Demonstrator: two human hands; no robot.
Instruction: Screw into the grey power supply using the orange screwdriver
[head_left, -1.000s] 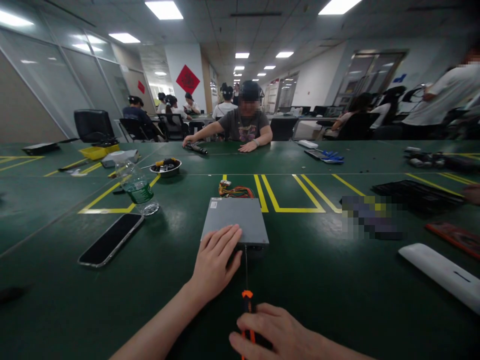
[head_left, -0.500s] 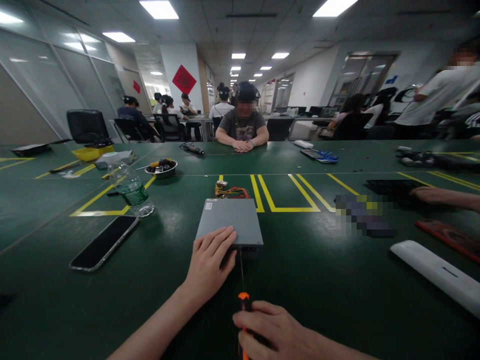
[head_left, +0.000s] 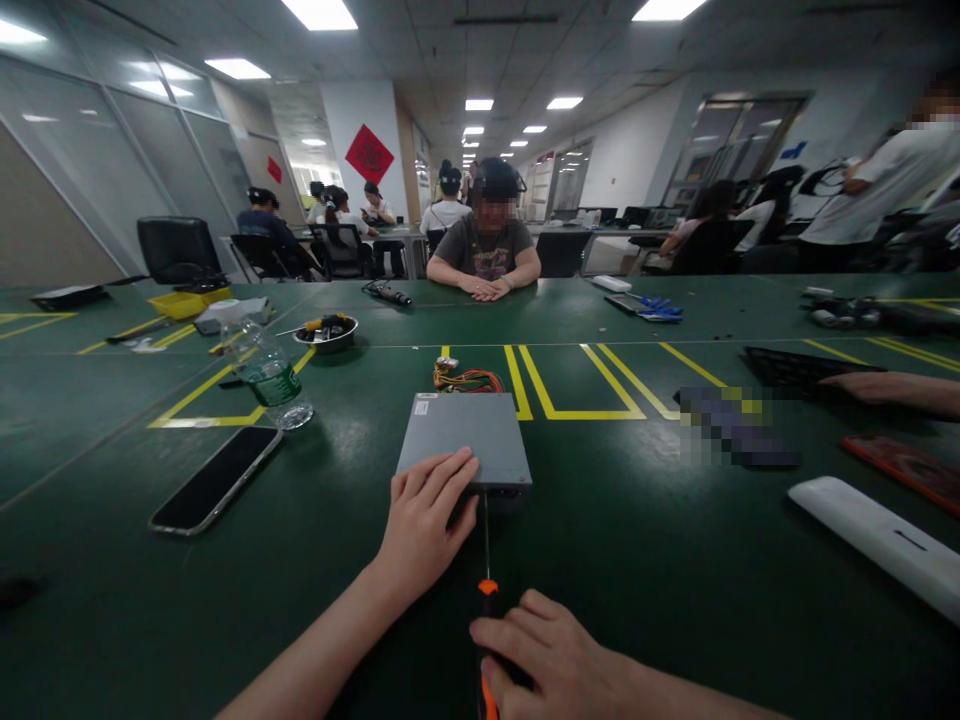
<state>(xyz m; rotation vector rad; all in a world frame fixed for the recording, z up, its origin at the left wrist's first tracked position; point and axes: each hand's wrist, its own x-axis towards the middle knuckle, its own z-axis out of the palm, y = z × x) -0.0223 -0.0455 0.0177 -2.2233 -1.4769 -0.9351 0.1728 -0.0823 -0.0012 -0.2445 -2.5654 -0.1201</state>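
A grey metal computer power supply (head_left: 469, 425) lies flat on the green table, its bundle of coloured cables (head_left: 469, 376) at the far side. My left hand (head_left: 427, 510) rests on its near left part, fingers stretched flat over the top and thumb pointing toward the front face. In my right hand (head_left: 544, 655) is a screwdriver (head_left: 487, 590) with an orange and black handle, fingers closed round it. Its long thin shaft points away from me, and the tip meets the near face of the power supply. What the tip touches there is too small to make out.
Left of the power supply are a phone (head_left: 217, 480) and a plastic bottle (head_left: 274, 385); a metal bowl of tools (head_left: 325, 335) stands behind. A white elongated object (head_left: 877, 540) lies right. Across the table sits a person (head_left: 487, 250); another person's hand (head_left: 870, 388) touches a black panel (head_left: 802, 370).
My right hand has turned slightly on the screwdriver handle, its fingers shifted. My left hand and the power supply keep their relation. At the right, the other person's black panel has tilted up.
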